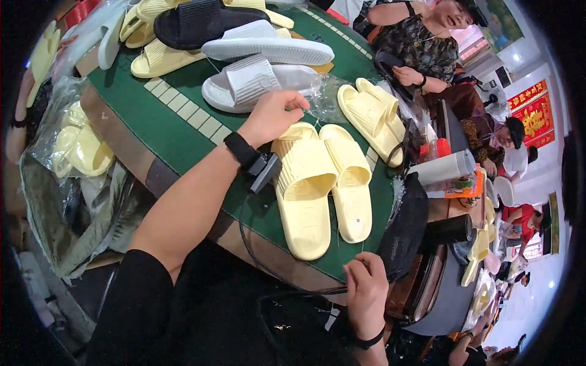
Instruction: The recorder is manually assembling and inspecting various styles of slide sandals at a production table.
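A pair of pale yellow slide slippers lies on the green tabletop in front of me, a left slipper and a right slipper side by side, toes away. Beyond their toe ends is my left hand, fingers closed in a pinch, with a fine pale thread by the fingertips. My right hand is closed near the heel ends, just off the table edge. A thin thread also shows above its fingertips and passes out of sight by the slippers. Both wrists wear black bands; the left one carries a small device.
Grey slippers, a black slipper and more yellow ones crowd the far left. Another yellow pair lies far right beside clear plastic wrap. A bag with wrapped slippers stands left. A black cable crosses the near edge. People sit at right.
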A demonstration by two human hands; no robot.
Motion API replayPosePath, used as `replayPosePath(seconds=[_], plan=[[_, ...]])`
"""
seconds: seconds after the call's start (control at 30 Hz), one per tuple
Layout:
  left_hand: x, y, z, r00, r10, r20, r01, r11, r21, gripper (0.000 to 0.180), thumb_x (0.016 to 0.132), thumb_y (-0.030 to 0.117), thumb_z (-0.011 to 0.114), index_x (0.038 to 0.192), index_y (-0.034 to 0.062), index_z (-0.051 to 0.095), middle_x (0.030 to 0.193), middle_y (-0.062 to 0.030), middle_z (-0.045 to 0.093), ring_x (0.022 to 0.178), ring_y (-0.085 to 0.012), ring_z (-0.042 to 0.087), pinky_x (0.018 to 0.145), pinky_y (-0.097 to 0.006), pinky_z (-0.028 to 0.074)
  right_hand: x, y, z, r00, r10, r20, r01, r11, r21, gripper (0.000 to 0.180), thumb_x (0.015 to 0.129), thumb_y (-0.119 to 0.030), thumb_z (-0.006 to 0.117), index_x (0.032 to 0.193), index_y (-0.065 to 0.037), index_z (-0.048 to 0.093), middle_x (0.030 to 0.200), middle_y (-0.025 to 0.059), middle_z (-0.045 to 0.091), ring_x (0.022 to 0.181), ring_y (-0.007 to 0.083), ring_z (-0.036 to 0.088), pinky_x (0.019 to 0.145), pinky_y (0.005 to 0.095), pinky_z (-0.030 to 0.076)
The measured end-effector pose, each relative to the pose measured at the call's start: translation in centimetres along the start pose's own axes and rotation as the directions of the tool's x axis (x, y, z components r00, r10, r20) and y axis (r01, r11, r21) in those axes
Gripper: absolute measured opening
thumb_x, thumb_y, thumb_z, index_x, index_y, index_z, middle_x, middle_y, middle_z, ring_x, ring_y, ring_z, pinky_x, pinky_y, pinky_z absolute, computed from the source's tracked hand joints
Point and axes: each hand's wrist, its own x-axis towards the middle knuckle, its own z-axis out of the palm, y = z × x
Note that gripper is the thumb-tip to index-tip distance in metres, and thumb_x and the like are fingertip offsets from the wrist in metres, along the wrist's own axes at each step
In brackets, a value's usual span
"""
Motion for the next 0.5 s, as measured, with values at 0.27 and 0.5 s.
replayPosePath(seconds=[0.27, 0.5], plan=[[0.0, 0.6, -0.3, 1.000, -0.010, 0.024, 0.009, 1.000, 0.023, 0.017, 0.086, 0.006, 0.063, 0.101, -0.0001, 0.067, 0.095, -0.0063, 0.070, 0.091, -0.0149, 0.065, 0.084, -0.030, 0.051, 2.1, 0.1, 0.0, 0.987, -0.150, 0.062, 0.156, 0.983, -0.101, 0.012, 0.078, 0.004, 0.067, 0.088, 0.001, 0.060, 0.092, 0.0158, 0.056, 0.083, 0.0331, 0.058, 0.069, 0.0395, 0.049], [0.2, 0.9, -0.6, 0.996, -0.046, 0.076, 0.049, 0.998, -0.038, 0.017, 0.086, 0.006, 0.063, 0.101, -0.0011, 0.067, 0.094, -0.0060, 0.070, 0.086, -0.0139, 0.065, 0.082, -0.030, 0.051, 5.6, -0.6, 1.2, 0.974, -0.202, 0.103, 0.217, 0.961, -0.172, 0.012, 0.073, 0.003, 0.060, 0.085, -0.001, 0.059, 0.090, 0.0142, 0.053, 0.084, 0.0320, 0.057, 0.066, 0.0406, 0.052]])
